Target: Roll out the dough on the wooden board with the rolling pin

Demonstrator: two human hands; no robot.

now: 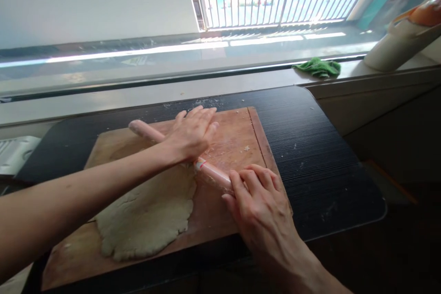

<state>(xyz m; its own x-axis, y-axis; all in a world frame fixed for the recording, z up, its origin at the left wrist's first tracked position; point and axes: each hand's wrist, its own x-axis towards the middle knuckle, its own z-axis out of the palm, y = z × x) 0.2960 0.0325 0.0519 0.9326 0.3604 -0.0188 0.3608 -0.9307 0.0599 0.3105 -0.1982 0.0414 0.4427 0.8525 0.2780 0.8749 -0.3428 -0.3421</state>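
Left hand (193,132) and right hand (260,197) on a pinkish, smooth, cylindrical rolling pin (214,177)

The rolling pin slants over a reddish-brown wooden board (230,125), which covers the left and middle of a black, wood-grained surface (310,147). One end points towards the surface's far left corner, the other towards its near right corner. The left grip is wide: the palm lies across the middle of the rolling pin, fingers stretched towards the surface's far edge. The right grip is narrow, fingers curled round the near right end, holding it. A flat, pale, ragged-edged sheet of dough (148,220) lies on the board, to the near left of the rolling pin and partly hidden by the left forearm (103,186); whether the two touch cannot be told. Beyond the surface's far right corner, a crumpled green cloth (320,68) lies on a pale windowsill (241,81), near a whitish cylindrical container (389,48).
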